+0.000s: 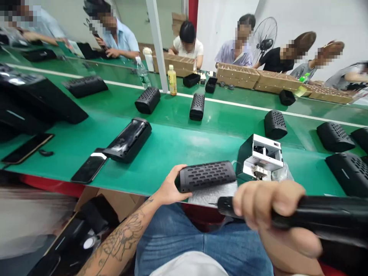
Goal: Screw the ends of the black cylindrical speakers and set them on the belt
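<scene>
My left hand (pixel 169 188) grips the near end of a black plastic housing (pixel 211 175) with rows of slots on its upper face. The housing rests partly over a clear bubble-wrap sheet (pixel 214 193) at the table's front edge. My right hand (pixel 273 207) is wrapped round a black electric screwdriver (pixel 322 209), held level with its thin bit pointing left, below the housing and apart from it. Just beyond the housing stands a small screw feeder (pixel 260 157) with a white frame. Left of my hands lies another black housing (pixel 129 140), its glossy side up.
Two phones (pixel 89 168) (pixel 27 147) lie at the left front. Larger black units (pixel 37 96) are stacked at far left. Several slotted housings (pixel 275 124) sit on the green belt. Bottles (pixel 172 80), cardboard trays (pixel 238 75) and several seated co-workers are across the table.
</scene>
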{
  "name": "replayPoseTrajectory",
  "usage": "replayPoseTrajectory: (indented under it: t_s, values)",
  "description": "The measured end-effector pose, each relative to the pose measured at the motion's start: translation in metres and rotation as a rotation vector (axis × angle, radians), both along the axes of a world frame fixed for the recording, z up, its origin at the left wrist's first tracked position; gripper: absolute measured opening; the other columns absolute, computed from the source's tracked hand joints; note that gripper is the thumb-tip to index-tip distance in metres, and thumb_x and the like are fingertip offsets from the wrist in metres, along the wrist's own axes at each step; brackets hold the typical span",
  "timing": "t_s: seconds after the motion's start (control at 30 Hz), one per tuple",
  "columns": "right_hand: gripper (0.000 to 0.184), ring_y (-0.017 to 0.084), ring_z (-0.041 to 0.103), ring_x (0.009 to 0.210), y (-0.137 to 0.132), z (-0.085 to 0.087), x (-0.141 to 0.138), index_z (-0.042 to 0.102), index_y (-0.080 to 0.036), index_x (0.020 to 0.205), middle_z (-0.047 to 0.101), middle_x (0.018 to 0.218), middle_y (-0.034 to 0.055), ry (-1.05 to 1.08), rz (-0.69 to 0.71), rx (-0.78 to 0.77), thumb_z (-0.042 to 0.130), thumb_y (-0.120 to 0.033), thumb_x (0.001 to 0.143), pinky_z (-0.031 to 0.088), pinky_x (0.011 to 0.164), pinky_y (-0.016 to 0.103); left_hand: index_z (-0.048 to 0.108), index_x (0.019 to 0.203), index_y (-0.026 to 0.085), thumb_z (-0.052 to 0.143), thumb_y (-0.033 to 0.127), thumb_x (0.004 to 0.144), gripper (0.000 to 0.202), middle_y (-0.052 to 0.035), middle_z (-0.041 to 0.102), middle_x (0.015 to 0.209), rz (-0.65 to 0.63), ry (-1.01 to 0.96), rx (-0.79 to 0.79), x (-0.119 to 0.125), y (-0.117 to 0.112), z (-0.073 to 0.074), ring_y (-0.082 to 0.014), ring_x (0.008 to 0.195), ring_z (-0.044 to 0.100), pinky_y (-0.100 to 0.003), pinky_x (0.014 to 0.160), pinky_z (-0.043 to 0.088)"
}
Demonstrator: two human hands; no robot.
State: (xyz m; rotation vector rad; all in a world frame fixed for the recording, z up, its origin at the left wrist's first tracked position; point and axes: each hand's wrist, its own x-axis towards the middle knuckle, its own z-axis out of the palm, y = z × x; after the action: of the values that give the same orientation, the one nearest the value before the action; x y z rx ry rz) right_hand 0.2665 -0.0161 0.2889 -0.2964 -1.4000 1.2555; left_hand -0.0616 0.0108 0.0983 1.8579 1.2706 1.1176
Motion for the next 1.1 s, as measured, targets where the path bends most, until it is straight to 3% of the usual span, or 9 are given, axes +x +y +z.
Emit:
replayPoseTrajectory:
  t_s: [0.13, 0.3, 0.43, 0.5, 0.6, 0.7, 0.87, 0.97, 1.1]
  values:
    - [0.025, 0.017, 0.063, 0.047, 0.019, -0.012, 0.034, 0.081, -0.039, 0.134, 0.069, 0.071, -0.007, 0.049, -0.034, 0.068, 0.079, -0.058, 0.118, 0.067, 0.062, 0.04, 0.054, 0.176, 0.039, 0.113, 0.063, 0.074, 0.121, -0.0222, 0.072, 0.166, 0.24, -0.061, -0.026, 0.04, 0.108, 0.016, -0.0605, 0.154, 0.08, -0.087, 0.125, 0.07]
    - [0.023, 0.019, 0.068, 0.048, 0.034, -0.044, 0.023, 0.084, -0.038, 0.13, 0.071, 0.069, -0.0058, 0.073, -0.072, -0.045, 0.085, -0.056, 0.115, 0.067, 0.062, 0.038, 0.043, 0.184, 0.019, 0.112, 0.034, 0.088, 0.119, -0.0376, 0.056, 0.183, 0.417, -0.119, -0.098, 0.175, 0.282, 0.044, -0.0541, 0.179, 0.06, -0.074, 0.153, 0.046]
    - [0.023, 0.02, 0.067, 0.045, 0.022, -0.055, 0.037, 0.086, -0.036, 0.122, 0.071, 0.066, -0.0053, 0.044, -0.249, -0.137, 0.087, -0.058, 0.113, 0.066, 0.058, 0.038, 0.045, 0.185, 0.009, 0.114, 0.029, 0.091, 0.118, -0.0456, 0.049, 0.186, 0.473, -0.126, -0.177, 0.244, 0.347, 0.049, -0.0539, 0.184, 0.052, -0.064, 0.154, 0.039]
    - [0.026, 0.019, 0.064, 0.041, 0.017, -0.055, 0.053, 0.086, -0.036, 0.116, 0.068, 0.062, -0.0062, 0.016, -0.34, -0.176, 0.09, -0.061, 0.11, 0.064, 0.053, 0.037, 0.045, 0.186, 0.005, 0.111, 0.035, 0.096, 0.116, -0.0469, 0.046, 0.188, 0.487, -0.103, -0.186, 0.246, 0.355, 0.04, -0.0536, 0.19, 0.042, -0.064, 0.16, 0.025]
    - [0.027, 0.019, 0.059, 0.036, 0.015, -0.056, 0.074, 0.087, -0.035, 0.109, 0.063, 0.057, -0.0073, -0.011, -0.427, -0.227, 0.091, -0.062, 0.108, 0.058, 0.047, 0.036, 0.041, 0.191, 0.006, 0.1, 0.043, 0.108, 0.108, -0.0429, 0.035, 0.199, 0.592, -0.031, -0.088, 0.215, 0.363, 0.03, -0.049, 0.2, 0.023, -0.063, 0.164, 0.006]
    - [0.025, 0.019, 0.057, 0.035, 0.017, -0.057, 0.081, 0.089, -0.035, 0.106, 0.064, 0.057, -0.0069, -0.01, -0.497, -0.266, 0.093, -0.059, 0.106, 0.056, 0.045, 0.037, 0.037, 0.194, 0.014, 0.107, 0.039, 0.099, 0.121, -0.0381, 0.024, 0.207, 0.825, -0.035, -0.088, 0.171, 0.385, 0.035, -0.0479, 0.203, 0.015, -0.066, 0.165, 0.009]
    - [0.02, 0.021, 0.057, 0.039, 0.017, -0.051, 0.079, 0.091, -0.036, 0.104, 0.065, 0.059, -0.0048, 0.023, -0.653, -0.273, 0.097, -0.054, 0.099, 0.058, 0.048, 0.043, 0.042, 0.183, 0.015, 0.108, 0.022, 0.093, 0.111, -0.0365, 0.057, 0.186, 0.89, -0.218, -0.3, 0.122, 0.41, 0.061, -0.0432, 0.173, 0.067, -0.062, 0.15, 0.047]
    - [0.018, 0.024, 0.057, 0.043, 0.027, -0.044, 0.089, 0.091, -0.038, 0.1, 0.066, 0.059, -0.0029, 0.024, -0.878, -0.214, 0.101, -0.045, 0.087, 0.058, 0.051, 0.049, 0.044, 0.177, 0.018, 0.104, 0.029, 0.099, 0.098, -0.0225, 0.068, 0.177, 0.838, -0.253, -0.276, 0.093, 0.379, 0.064, -0.0295, 0.158, 0.075, -0.05, 0.141, 0.058]
    - [0.028, 0.019, 0.061, 0.045, 0.062, -0.041, 0.114, 0.084, -0.035, 0.093, 0.07, 0.062, -0.0054, 0.03, -0.989, -0.084, 0.109, -0.043, 0.084, 0.061, 0.053, 0.041, 0.056, 0.163, 0.019, 0.103, 0.06, 0.096, 0.092, -0.0056, 0.072, 0.161, 0.637, -0.278, -0.056, 0.017, 0.272, 0.047, -0.0291, 0.161, 0.072, -0.058, 0.14, 0.056]
